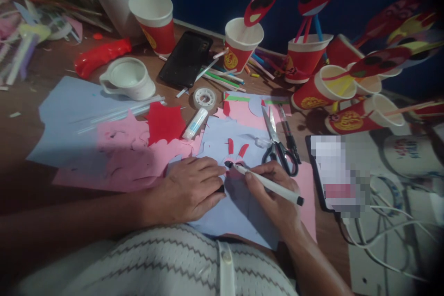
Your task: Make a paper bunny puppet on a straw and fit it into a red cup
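My right hand [277, 192] is closed round a white marker [274, 184] with a black end. Its tip touches a black eye shape on a small pink paper cutout [235, 172] with two red ear-like strips. My left hand [196, 187] rests beside the cutout on light blue paper [239, 222], its fingertips at the cutout's edge. Between its thumb and fingers shows a small black marker cap [220, 188]. Just beyond my right hand lie black-handled scissors [279, 150], blades part-way apart, with a black pen [287, 132] alongside.
Behind the paper are a glue stick [195, 123], a tape roll [204, 98], red paper [165, 122], a white mug [128, 78] and a black phone [187, 59]. Red paper cups [241, 46], several with paper faces on sticks, line the back and right. A lit phone [333, 175] with cables lies right.
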`<act>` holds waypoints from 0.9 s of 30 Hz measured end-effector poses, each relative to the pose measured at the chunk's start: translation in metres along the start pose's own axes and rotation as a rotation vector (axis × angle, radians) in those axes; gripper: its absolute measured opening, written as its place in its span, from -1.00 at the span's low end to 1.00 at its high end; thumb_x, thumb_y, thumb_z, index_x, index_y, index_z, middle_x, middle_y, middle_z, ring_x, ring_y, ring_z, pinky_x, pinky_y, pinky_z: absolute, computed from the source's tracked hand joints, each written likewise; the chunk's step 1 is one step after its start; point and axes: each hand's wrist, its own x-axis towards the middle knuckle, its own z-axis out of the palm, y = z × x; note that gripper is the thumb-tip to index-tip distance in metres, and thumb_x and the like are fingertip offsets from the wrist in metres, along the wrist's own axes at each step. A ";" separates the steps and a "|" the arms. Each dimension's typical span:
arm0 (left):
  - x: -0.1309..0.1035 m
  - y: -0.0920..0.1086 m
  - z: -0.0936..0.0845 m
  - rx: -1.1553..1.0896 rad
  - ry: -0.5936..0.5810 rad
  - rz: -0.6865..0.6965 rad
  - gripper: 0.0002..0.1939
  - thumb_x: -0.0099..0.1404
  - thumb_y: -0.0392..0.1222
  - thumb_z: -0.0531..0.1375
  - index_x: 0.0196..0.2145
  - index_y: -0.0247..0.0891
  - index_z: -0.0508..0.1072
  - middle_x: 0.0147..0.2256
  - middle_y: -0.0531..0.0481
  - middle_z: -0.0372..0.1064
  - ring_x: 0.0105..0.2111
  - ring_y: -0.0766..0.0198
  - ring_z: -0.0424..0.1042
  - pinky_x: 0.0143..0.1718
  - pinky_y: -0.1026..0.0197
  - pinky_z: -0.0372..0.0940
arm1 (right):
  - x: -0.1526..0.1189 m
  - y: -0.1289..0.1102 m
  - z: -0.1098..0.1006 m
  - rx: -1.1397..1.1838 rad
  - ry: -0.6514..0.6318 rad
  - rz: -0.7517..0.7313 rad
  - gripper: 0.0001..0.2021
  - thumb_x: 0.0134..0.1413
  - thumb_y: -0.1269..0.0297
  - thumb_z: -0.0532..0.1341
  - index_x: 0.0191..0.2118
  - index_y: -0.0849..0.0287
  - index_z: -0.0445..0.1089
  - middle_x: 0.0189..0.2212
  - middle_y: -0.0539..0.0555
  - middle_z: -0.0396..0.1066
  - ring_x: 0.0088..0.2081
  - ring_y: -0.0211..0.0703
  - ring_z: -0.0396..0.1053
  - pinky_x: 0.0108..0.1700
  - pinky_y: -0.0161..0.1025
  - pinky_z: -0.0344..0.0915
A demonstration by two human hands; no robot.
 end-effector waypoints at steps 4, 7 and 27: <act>0.000 0.000 0.000 0.001 -0.003 0.000 -0.80 0.33 -0.20 0.06 -0.33 -0.31 0.45 -0.15 -0.06 0.48 -0.13 0.16 0.38 -0.07 0.08 0.29 | 0.000 0.001 0.001 0.030 0.000 0.011 -0.84 0.03 0.22 0.20 -0.46 0.17 0.31 -0.71 -0.05 0.38 -0.70 -0.29 0.32 -0.68 -0.41 0.22; 0.000 0.000 -0.001 -0.001 -0.002 0.000 -0.81 0.33 -0.21 0.07 -0.33 -0.32 0.45 -0.15 -0.06 0.48 -0.12 0.16 0.38 -0.06 0.08 0.29 | 0.000 0.000 0.000 0.037 -0.006 0.017 -0.86 0.03 0.23 0.20 -0.45 0.17 0.31 -0.70 -0.05 0.39 -0.70 -0.29 0.32 -0.67 -0.41 0.22; 0.000 -0.001 0.000 -0.003 -0.005 -0.006 -0.81 0.31 -0.21 0.08 -0.33 -0.32 0.45 -0.15 -0.06 0.48 -0.12 0.14 0.38 -0.07 0.07 0.31 | 0.000 -0.003 -0.001 0.001 -0.019 0.021 -0.85 0.03 0.22 0.20 -0.47 0.15 0.29 -0.72 -0.08 0.37 -0.71 -0.30 0.30 -0.68 -0.41 0.20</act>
